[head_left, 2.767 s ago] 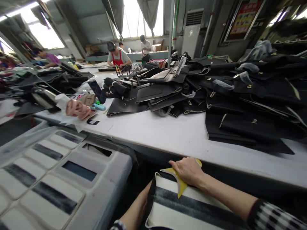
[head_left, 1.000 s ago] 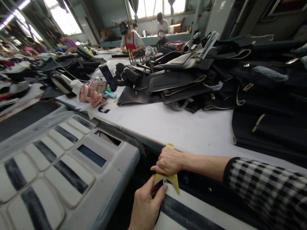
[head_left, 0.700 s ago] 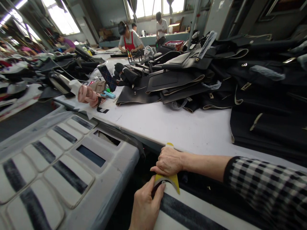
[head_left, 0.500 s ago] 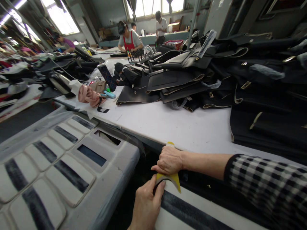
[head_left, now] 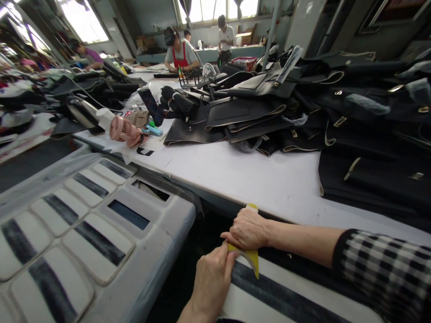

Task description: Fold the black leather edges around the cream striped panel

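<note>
My right hand (head_left: 248, 229) is wrapped round a yellow scraper-like tool (head_left: 253, 260) with a curved lower edge. The tool's pale upper end sticks out above the fist. Close below, my left hand (head_left: 211, 280) pinches the near end of a white panel (head_left: 251, 299) between thumb and fingers. A dark stripe (head_left: 269, 287) runs along this panel. The two hands touch or nearly touch, and the tool's edge lies against the panel's end. What sits under my left fingertips is hidden.
At left, a grey board (head_left: 161, 242) carries several white pieces (head_left: 101, 246) with dark stripes. A white table (head_left: 215, 172) holds a pink fan (head_left: 123, 130) and piled black bag parts (head_left: 245, 112). A dark gap separates board and table. Several people work farther back.
Both hands have shifted slightly right and down with the tool and the panel. The left thumb and fingers have closed together, covering the dark curved edge that showed between them.
</note>
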The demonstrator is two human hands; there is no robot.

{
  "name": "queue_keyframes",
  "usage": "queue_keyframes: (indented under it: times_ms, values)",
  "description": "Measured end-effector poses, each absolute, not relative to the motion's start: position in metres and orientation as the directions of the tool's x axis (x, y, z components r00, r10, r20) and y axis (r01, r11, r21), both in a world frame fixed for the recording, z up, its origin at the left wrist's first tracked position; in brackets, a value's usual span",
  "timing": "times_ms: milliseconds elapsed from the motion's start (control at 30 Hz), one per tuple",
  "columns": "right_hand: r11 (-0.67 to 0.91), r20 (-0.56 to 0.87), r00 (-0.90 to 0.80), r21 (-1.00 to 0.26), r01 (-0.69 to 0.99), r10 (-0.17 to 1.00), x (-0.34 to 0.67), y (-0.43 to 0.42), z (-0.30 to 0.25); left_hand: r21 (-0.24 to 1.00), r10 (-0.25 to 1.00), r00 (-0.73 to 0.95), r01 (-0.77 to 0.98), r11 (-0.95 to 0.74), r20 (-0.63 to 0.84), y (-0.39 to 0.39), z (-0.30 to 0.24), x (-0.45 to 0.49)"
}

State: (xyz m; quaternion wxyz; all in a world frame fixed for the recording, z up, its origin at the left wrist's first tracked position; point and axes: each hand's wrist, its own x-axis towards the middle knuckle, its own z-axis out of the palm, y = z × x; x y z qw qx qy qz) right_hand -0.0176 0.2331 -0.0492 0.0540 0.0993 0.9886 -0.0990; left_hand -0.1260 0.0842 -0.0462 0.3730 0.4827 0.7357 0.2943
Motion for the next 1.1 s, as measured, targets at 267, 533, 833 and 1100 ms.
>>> queue_keyframes:
  times_ms: [267, 533, 833, 1100]
  values:
    - [0.885, -0.187, -0.898, -0.180, 0.430, 0.398, 0.005, 0.209, -0.044, 0.820, 0.843, -0.125, -0.343, 0.458, -0.523, 0.095, -0.057, -0.132]
    - [0.852, -0.206, -0.867, -0.185, 0.490, 0.454, 0.013, 0.210, -0.049, 0.724, 0.852, 0.093, -0.485, 0.491, -0.515, 0.101, -0.065, -0.142]
    - [0.555, -0.343, -0.648, -0.337, 0.761, 0.680, 0.044, 0.223, -0.068, 0.832, 0.865, 0.033, -0.257, 0.491, -0.501, 0.100, -0.075, -0.145]
    - [0.692, -0.328, -0.700, -0.164, 0.703, 0.634, 0.016, 0.216, -0.057, 0.900, 0.907, 0.034, -0.120, 0.420, -0.419, 0.108, -0.073, -0.143]
